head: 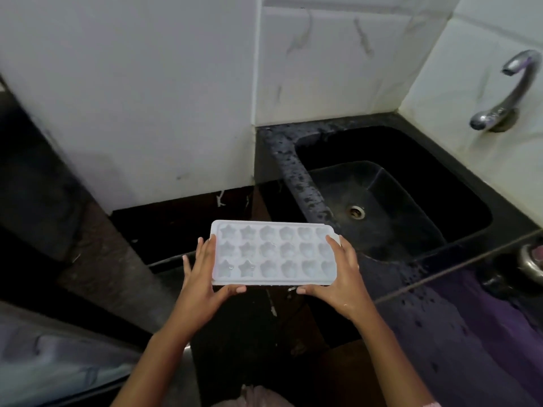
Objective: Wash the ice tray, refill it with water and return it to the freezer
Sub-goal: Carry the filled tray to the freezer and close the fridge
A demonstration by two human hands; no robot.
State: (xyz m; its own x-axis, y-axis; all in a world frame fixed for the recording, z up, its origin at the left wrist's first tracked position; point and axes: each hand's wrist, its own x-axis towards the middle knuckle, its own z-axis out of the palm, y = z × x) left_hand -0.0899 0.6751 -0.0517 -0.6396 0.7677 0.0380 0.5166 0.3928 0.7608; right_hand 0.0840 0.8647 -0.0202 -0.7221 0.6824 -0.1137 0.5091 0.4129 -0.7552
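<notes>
A white plastic ice tray (273, 252) with star and heart shaped cells is held level in the air, left of the sink. My left hand (202, 277) grips its left end, thumb under the near edge and fingers along the side. My right hand (342, 277) grips the right end the same way. The cells look wet; I cannot tell how much water they hold. The black sink (458, 201) lies to the right with its metal drain (357, 212) bare. A chrome tap (508, 92) juts from the right wall, with no water running.
White marble tiles (323, 60) cover the walls behind and right of the sink. A white panel (132, 98) stands at left. The dark counter (440, 304) at right is wet, and a metal vessel (531, 262) sits at its far right edge.
</notes>
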